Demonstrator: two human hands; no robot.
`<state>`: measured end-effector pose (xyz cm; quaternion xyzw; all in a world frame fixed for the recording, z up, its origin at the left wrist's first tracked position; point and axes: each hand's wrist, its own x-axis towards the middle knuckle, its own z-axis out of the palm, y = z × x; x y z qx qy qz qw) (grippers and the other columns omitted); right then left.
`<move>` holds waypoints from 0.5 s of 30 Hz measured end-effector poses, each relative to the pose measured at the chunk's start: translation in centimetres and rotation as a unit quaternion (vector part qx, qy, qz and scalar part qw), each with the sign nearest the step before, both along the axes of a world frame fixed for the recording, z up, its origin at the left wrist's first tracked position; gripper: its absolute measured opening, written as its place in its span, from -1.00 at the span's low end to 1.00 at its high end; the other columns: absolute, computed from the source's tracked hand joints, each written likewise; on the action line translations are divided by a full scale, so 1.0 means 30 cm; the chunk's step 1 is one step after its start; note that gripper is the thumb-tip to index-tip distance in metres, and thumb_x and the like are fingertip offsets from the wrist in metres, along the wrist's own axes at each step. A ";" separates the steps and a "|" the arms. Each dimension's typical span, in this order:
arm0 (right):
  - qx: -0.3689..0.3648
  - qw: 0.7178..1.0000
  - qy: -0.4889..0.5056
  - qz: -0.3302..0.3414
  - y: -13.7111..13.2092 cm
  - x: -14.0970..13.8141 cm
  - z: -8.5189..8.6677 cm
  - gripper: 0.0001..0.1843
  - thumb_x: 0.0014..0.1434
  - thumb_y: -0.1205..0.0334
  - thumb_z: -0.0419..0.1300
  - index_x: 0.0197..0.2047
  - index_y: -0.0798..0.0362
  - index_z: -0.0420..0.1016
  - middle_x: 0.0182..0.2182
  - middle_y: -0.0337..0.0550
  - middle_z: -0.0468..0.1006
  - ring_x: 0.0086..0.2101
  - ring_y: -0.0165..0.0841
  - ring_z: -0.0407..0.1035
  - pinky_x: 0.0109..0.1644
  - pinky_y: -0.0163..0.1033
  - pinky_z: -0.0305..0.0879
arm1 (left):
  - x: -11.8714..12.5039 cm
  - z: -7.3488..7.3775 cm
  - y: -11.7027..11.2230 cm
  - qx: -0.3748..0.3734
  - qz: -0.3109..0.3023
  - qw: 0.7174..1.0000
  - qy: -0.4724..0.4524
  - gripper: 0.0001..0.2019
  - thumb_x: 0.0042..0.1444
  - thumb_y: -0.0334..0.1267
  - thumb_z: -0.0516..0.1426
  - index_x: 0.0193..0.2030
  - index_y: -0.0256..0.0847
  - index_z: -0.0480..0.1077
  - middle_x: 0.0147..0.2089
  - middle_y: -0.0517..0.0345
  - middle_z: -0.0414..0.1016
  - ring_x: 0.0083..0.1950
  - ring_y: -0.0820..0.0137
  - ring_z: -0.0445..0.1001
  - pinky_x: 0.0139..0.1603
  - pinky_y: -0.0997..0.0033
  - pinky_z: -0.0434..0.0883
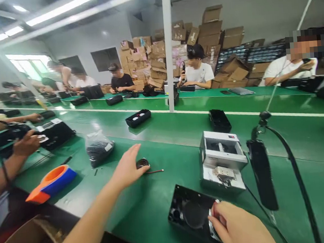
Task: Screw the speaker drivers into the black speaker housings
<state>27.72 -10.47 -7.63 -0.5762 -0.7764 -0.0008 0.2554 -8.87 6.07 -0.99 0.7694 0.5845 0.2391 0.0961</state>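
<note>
In the head view, a long green-topped workbench runs from near to far, and the left hand is held out over a small round dark disc, perhaps a speaker driver, from which a thin red wire trails to the right. The fingers are laid close together and reach over the disc, but whether it is gripped cannot be told, since the thumb is hidden. At near right, the right hand is wrapped around the edge of an open black housing, its fingers curled narrowly and holding the casing, whose round recess is turned upward. A bright metal part is seen just beside those fingers. A light hold on the disc is judged best, so that the fine wire is not tugged, and the housing is better steadied flat on the smooth bench. Beyond it stands a boxy white-and-silver fixture, and to the right a black corded tool hangs from a dark cable. At left lie a clear plastic bag of dark parts and an orange-and-blue foam block, and a co-worker's hand is seen beyond them
</note>
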 end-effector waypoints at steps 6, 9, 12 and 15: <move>0.018 1.000 0.016 -0.018 -0.072 -0.028 0.066 -0.74 0.46 0.27 0.15 -0.32 -0.07 0.49 -0.41 -0.25 0.60 -0.42 -0.28 0.55 -0.27 -0.14 0.33 | -0.078 -0.081 0.090 -0.079 -0.085 0.993 0.038 -0.07 0.02 0.07 0.43 0.55 -0.06 0.38 0.54 -0.17 0.45 0.50 -0.16 0.47 0.52 -0.15 0.41; 0.008 0.999 0.030 -0.039 -0.083 -0.040 0.091 -0.74 0.47 0.31 0.17 -0.31 -0.05 0.50 -0.38 -0.22 0.61 -0.36 -0.27 0.51 -0.16 -0.11 0.27 | -0.034 -0.085 0.102 -0.088 -0.105 0.990 0.026 -0.32 0.05 0.04 0.38 0.35 0.04 0.58 0.13 0.03 0.68 0.10 0.03 0.67 0.22 0.09 0.57; -0.005 0.996 0.048 -0.073 -0.088 -0.046 0.106 -0.74 0.47 0.33 0.18 -0.31 -0.03 0.49 -0.37 -0.21 0.59 -0.32 -0.28 0.47 -0.10 -0.10 0.21 | 0.000 -0.111 0.113 -0.065 -0.057 0.996 -0.031 -0.43 0.11 0.11 0.34 0.23 -0.02 0.60 -0.04 0.08 0.65 -0.03 0.08 0.65 0.09 0.12 0.55; -0.017 0.993 0.067 -0.092 -0.092 -0.053 0.110 -0.75 0.47 0.33 0.19 -0.31 -0.02 0.48 -0.36 -0.22 0.59 -0.32 -0.31 0.45 -0.08 -0.12 0.20 | 0.024 -0.177 0.098 -0.043 0.028 0.991 -0.123 -0.44 0.23 0.27 0.23 0.16 -0.11 0.46 -0.10 0.06 0.66 -0.11 0.10 0.67 -0.04 0.12 0.58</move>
